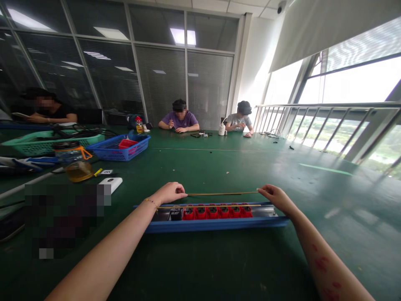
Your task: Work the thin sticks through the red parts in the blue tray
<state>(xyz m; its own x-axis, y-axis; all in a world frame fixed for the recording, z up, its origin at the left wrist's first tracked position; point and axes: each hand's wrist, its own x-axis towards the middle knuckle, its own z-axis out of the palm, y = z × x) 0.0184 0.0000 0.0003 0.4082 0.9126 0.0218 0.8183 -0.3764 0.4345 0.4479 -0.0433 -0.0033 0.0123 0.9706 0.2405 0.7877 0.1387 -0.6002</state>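
Observation:
Thin yellowish strips (219, 194) stretch between my two hands, just behind a long blue tray (219, 225). My left hand (171, 193) pinches their left end, and my right hand (272, 194) pinches the right end. Inside the tray stand several red blocks (212, 212) in a row, with a black block (176, 213) at their left. Another thin strip (206, 206) lies lengthwise over the blocks.
A blue basket (120, 149), a green basket (34, 144), a jar of amber liquid (75, 165) and a white device (112, 183) are on the green table's left side. Three people sit along the far side, near a white bottle (222, 130).

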